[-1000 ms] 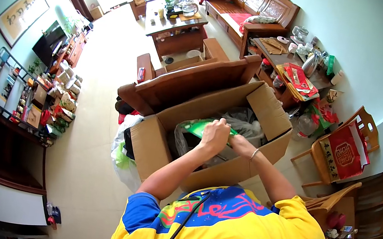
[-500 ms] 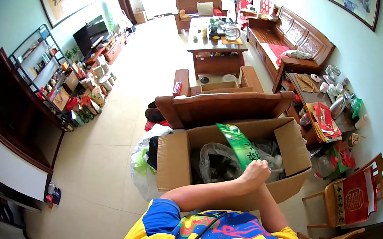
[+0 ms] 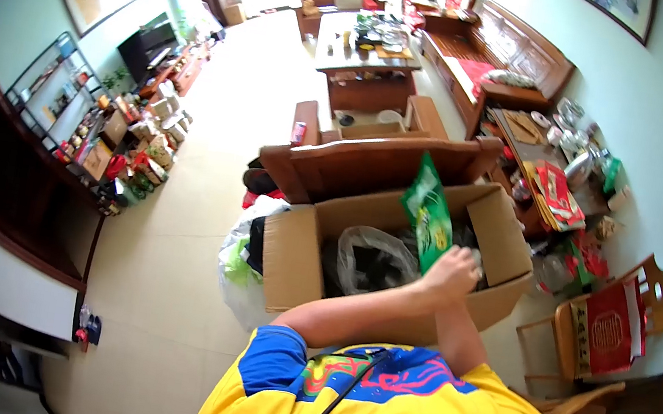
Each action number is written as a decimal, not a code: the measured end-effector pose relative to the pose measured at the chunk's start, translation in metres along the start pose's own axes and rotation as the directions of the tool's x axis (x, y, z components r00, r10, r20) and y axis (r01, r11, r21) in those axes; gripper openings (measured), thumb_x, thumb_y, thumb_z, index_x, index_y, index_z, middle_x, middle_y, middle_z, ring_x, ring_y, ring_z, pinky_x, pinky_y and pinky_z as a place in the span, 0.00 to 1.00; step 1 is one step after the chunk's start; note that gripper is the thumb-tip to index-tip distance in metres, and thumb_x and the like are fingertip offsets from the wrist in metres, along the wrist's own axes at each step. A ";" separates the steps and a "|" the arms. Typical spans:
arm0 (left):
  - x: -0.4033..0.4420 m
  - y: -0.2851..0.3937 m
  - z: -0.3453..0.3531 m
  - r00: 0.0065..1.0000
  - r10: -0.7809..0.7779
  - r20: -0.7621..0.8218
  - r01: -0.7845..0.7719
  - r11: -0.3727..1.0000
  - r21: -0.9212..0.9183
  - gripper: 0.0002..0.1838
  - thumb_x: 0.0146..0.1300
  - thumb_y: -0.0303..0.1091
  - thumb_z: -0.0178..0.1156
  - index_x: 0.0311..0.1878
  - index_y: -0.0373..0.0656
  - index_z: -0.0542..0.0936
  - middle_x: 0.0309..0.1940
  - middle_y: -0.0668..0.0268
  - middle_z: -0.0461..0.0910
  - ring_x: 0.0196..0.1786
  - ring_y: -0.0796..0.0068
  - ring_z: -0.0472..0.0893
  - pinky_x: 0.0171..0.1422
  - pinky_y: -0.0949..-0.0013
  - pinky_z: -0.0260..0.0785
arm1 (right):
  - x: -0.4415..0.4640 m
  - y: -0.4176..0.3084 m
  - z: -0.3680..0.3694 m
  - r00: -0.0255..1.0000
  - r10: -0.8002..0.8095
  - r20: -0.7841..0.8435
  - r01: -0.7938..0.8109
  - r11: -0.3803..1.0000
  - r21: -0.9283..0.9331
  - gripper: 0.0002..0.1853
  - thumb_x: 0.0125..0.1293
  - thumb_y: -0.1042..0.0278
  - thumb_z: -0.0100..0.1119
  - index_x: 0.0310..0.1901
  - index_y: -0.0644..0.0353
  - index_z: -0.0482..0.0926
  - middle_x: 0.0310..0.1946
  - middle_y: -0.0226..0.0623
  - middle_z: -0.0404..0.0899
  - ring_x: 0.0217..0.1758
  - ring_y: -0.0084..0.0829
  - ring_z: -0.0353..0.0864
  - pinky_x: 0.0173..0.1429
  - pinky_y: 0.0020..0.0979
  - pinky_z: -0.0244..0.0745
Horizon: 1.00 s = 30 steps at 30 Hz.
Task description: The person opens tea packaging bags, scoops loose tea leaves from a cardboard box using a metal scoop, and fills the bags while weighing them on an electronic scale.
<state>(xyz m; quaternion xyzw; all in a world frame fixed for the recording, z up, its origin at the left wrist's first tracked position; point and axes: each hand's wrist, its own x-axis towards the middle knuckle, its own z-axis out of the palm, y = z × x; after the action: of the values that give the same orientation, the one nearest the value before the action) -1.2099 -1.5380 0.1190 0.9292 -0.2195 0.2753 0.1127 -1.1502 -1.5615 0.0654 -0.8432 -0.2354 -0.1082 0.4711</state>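
left hand (image 3: 452,272) closed on green packet (image 3: 430,217) above cardboard box (image 3: 293,261) | right hand hidden by left, we can't tell grip | plastic bag (image 3: 348,259) inside box

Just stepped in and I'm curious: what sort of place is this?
Probably a home's living room: a long wooden bench with a cushion, a low table and what looks like a television.

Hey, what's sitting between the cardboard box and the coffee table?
A wooden armchair stands between the cardboard box and the coffee table, its back turned to the box, as the head view shows.
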 end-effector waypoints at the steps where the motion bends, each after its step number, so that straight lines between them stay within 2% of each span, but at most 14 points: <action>1: 0.006 -0.003 -0.019 0.995 0.008 -0.104 -0.031 0.976 -0.216 0.08 0.49 0.32 0.60 0.34 0.46 0.79 0.33 0.65 0.75 0.45 0.62 0.73 0.49 0.60 0.68 | 0.006 0.002 -0.001 1.000 -0.010 0.003 0.009 1.000 0.019 0.08 0.57 0.75 0.53 0.26 0.57 0.83 0.31 0.37 0.82 0.35 0.34 0.82 0.41 0.32 0.78; 2: 0.011 -0.008 -0.043 0.967 0.066 -0.245 -0.125 0.964 -0.235 0.10 0.50 0.31 0.60 0.37 0.44 0.79 0.34 0.64 0.75 0.48 0.60 0.75 0.53 0.58 0.69 | 0.011 0.003 -0.003 1.000 -0.015 0.011 0.015 0.999 0.045 0.08 0.57 0.75 0.53 0.26 0.57 0.83 0.31 0.37 0.82 0.35 0.34 0.82 0.41 0.32 0.78; 4: 0.012 -0.024 -0.061 0.888 -0.033 -0.460 -0.057 0.982 -0.179 0.17 0.50 0.26 0.61 0.46 0.42 0.79 0.43 0.60 0.78 0.47 0.56 0.78 0.52 0.56 0.72 | 0.019 0.007 -0.010 1.000 -0.012 0.012 0.011 0.997 0.075 0.08 0.57 0.75 0.53 0.26 0.57 0.83 0.31 0.37 0.82 0.36 0.34 0.82 0.41 0.32 0.78; 6: 0.005 -0.060 -0.067 0.869 -0.139 -0.476 0.096 0.989 -0.115 0.17 0.55 0.22 0.59 0.50 0.39 0.78 0.47 0.56 0.79 0.50 0.53 0.78 0.58 0.55 0.70 | 0.027 0.012 -0.018 1.000 -0.001 0.016 -0.001 0.993 0.120 0.08 0.57 0.75 0.53 0.27 0.57 0.82 0.32 0.37 0.82 0.36 0.34 0.82 0.41 0.32 0.78; 8: 0.001 -0.091 -0.068 0.759 -0.391 -0.520 0.361 0.918 -0.164 0.18 0.59 0.23 0.59 0.54 0.38 0.78 0.49 0.54 0.79 0.51 0.50 0.77 0.59 0.55 0.68 | 0.029 0.016 -0.023 1.000 0.013 0.024 -0.016 0.990 0.143 0.08 0.57 0.75 0.53 0.27 0.57 0.82 0.32 0.37 0.82 0.36 0.34 0.82 0.42 0.32 0.78; 10: -0.006 -0.127 -0.058 0.683 -0.411 -0.604 0.435 0.893 -0.116 0.18 0.63 0.24 0.57 0.57 0.39 0.77 0.50 0.53 0.80 0.53 0.50 0.76 0.60 0.56 0.67 | 0.029 0.019 -0.025 0.999 0.016 0.033 -0.021 0.987 0.158 0.08 0.57 0.75 0.53 0.27 0.57 0.82 0.32 0.37 0.82 0.36 0.35 0.82 0.42 0.32 0.78; 14: -0.012 -0.156 -0.062 0.666 -0.624 -0.409 0.586 0.777 -0.231 0.17 0.63 0.27 0.58 0.56 0.38 0.78 0.52 0.53 0.79 0.56 0.53 0.75 0.61 0.57 0.67 | 0.025 0.022 -0.031 0.999 0.017 0.049 -0.025 0.987 0.161 0.07 0.58 0.74 0.53 0.28 0.57 0.82 0.32 0.37 0.82 0.37 0.35 0.82 0.42 0.33 0.78; 16: -0.011 -0.155 -0.068 0.679 -0.733 -0.027 0.634 0.605 -0.482 0.18 0.62 0.29 0.60 0.55 0.37 0.79 0.53 0.53 0.78 0.55 0.55 0.76 0.59 0.59 0.69 | 0.025 0.023 -0.034 0.998 0.017 0.058 -0.026 0.986 0.164 0.07 0.58 0.74 0.53 0.28 0.57 0.82 0.33 0.37 0.82 0.37 0.35 0.82 0.42 0.33 0.77; 18: -0.009 -0.148 -0.056 0.673 -0.729 -0.123 0.602 0.637 -0.482 0.15 0.60 0.30 0.63 0.50 0.37 0.81 0.48 0.55 0.81 0.47 0.58 0.80 0.52 0.62 0.72 | 0.026 0.023 -0.035 0.998 0.012 0.065 -0.023 0.986 0.165 0.07 0.58 0.74 0.53 0.29 0.56 0.82 0.33 0.37 0.82 0.37 0.35 0.82 0.43 0.33 0.77; 21: -0.010 -0.139 -0.053 0.591 -0.530 -0.608 0.565 0.810 -0.157 0.10 0.58 0.28 0.64 0.43 0.36 0.84 0.34 0.56 0.82 0.34 0.60 0.82 0.43 0.63 0.74 | 0.024 0.022 -0.037 0.997 0.014 0.077 -0.026 0.986 0.164 0.07 0.58 0.74 0.53 0.29 0.56 0.82 0.33 0.37 0.82 0.37 0.35 0.81 0.43 0.33 0.77; 22: -0.011 -0.138 -0.052 0.590 -0.533 -0.606 0.570 0.807 -0.156 0.10 0.58 0.28 0.64 0.43 0.36 0.84 0.34 0.56 0.82 0.34 0.60 0.82 0.43 0.63 0.74 | 0.023 0.022 -0.038 0.997 0.013 0.078 -0.026 0.987 0.160 0.07 0.58 0.74 0.53 0.29 0.56 0.82 0.33 0.37 0.82 0.38 0.35 0.81 0.43 0.33 0.77; 25: -0.017 -0.130 -0.053 0.570 -0.729 -0.380 0.570 0.683 -0.456 0.11 0.58 0.30 0.65 0.44 0.36 0.84 0.36 0.54 0.83 0.37 0.60 0.83 0.45 0.61 0.74 | 0.016 0.022 -0.044 0.997 0.013 0.070 -0.023 0.990 0.140 0.07 0.58 0.74 0.53 0.30 0.56 0.82 0.33 0.37 0.82 0.38 0.35 0.81 0.43 0.33 0.77; 28: -0.019 -0.124 -0.053 0.633 -0.613 -0.472 0.575 0.781 -0.243 0.11 0.59 0.30 0.63 0.45 0.38 0.84 0.40 0.53 0.83 0.42 0.55 0.83 0.49 0.59 0.75 | 0.011 0.023 -0.046 0.998 0.002 0.055 -0.009 0.992 0.127 0.07 0.58 0.74 0.53 0.30 0.56 0.82 0.34 0.37 0.82 0.38 0.35 0.81 0.44 0.33 0.77; 30: -0.021 -0.122 -0.049 0.575 -0.696 -0.430 0.595 0.716 -0.364 0.12 0.59 0.30 0.63 0.45 0.39 0.84 0.41 0.53 0.83 0.44 0.53 0.83 0.51 0.58 0.75 | 0.010 0.023 -0.047 0.998 -0.003 0.057 -0.004 0.992 0.128 0.07 0.58 0.73 0.53 0.30 0.56 0.82 0.34 0.37 0.82 0.38 0.35 0.81 0.44 0.33 0.77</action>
<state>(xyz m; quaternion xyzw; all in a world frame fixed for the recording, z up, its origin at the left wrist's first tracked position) -1.1907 -1.4080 0.1369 0.8131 0.1528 0.4430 0.3454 -1.1281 -1.6080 0.0777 -0.8140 -0.2550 -0.0686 0.5173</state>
